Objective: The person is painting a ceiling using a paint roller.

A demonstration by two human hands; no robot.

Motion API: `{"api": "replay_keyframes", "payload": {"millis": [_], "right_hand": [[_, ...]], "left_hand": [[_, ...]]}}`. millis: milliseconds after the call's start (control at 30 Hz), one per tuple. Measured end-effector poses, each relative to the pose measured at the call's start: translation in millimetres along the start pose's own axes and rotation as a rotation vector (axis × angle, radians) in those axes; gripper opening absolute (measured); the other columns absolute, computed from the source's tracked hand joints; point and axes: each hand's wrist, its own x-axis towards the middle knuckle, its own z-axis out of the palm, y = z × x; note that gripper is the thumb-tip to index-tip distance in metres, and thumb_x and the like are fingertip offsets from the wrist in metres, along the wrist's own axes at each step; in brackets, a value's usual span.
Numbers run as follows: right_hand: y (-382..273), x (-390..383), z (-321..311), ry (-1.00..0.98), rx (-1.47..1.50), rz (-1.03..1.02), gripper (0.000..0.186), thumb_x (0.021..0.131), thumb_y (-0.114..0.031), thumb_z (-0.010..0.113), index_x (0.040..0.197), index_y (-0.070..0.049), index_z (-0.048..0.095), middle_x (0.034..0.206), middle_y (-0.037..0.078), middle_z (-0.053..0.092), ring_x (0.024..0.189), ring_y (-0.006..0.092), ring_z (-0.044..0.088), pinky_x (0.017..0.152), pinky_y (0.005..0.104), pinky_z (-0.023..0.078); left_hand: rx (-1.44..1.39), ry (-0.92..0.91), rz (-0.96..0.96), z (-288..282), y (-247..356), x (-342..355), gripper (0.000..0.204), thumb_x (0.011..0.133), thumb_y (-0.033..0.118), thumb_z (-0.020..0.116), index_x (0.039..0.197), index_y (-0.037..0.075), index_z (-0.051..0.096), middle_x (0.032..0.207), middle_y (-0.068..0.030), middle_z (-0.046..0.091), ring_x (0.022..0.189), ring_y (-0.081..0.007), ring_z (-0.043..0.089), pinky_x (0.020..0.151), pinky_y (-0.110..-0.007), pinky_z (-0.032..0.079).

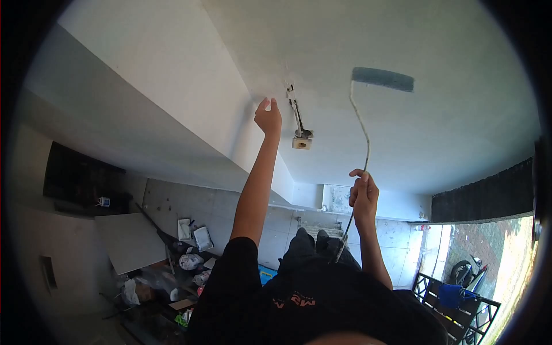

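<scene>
My right hand [364, 198] is closed round the long thin rod of a paint roller [382, 79]. The roller's grey sleeve lies against or close to the pale painted surface [454, 109]; I cannot tell whether it touches. Below my fist the rod's lower end reaches down in front of my body. My left hand [268, 118] is raised beside the white beam [184, 75], fingers bent, with a gap between the tips and nothing visible between them. Near it, an electrical box [302, 142] hangs below a rough slot with exposed wiring [298, 112].
Below stands a small step [321, 230] by my feet. At the lower left are a large board [131, 244], white trays [202, 237] and plastic bags [191, 261]. A black metal gate [454, 310] and a parked two-wheeler [468, 273] show at the right.
</scene>
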Motion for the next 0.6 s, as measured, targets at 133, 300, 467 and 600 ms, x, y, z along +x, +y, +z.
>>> {"api": "replay_keyframes", "payload": {"millis": [133,300,467,600], "right_hand": [[24.5,-0.8,20.9,-0.116,0.026,0.0,0.034,0.098,-0.031,0.032,0.089,-0.004,0.051,0.05,-0.009,0.026,0.037,-0.0001,0.021,0.033,0.0195,0.017],[40.6,25.0,69.7,-0.134,-0.039,0.025,0.025,0.098,-0.023,0.035,0.092,-0.006,0.052,0.055,-0.007,0.028,0.043,0.001,0.026,0.039,0.0201,0.022],[68.9,32.3,128.3,-0.234,-0.238,-0.047,0.025,0.096,-0.023,0.038,0.088,-0.005,0.053,0.052,0.0,0.036,0.045,0.0073,0.035,0.043,0.0265,0.03],[92.9,43.0,145.2,-0.23,-0.241,-0.118,0.028,0.096,-0.025,0.037,0.085,-0.005,0.051,0.05,0.0,0.036,0.043,0.0081,0.035,0.043,0.0271,0.03]], "left_hand": [[-0.031,-0.127,-0.007,-6.1,1.6,-6.4,0.05,0.089,0.029,0.052,0.127,-0.002,0.043,0.122,-0.017,0.053,0.103,-0.0256,0.056,0.085,-0.037,0.045],[-0.449,-0.443,-0.4,-48.1,18.5,-100.4,0.065,0.092,0.047,0.039,0.139,0.005,0.023,0.132,-0.0159,0.043,0.109,-0.0286,0.052,0.086,-0.042,0.044],[-0.508,-0.845,-0.716,-156.3,-84.4,-248.0,0.076,0.086,0.067,0.021,0.123,0.004,0.045,0.11,-0.0084,0.058,0.093,-0.0159,0.057,0.081,-0.033,0.044],[-0.454,-0.738,-0.691,-170.7,-72.7,-290.8,0.065,0.089,0.061,0.027,0.113,0.005,0.048,0.095,-0.0056,0.058,0.084,-0.0148,0.058,0.077,-0.03,0.045]]}}
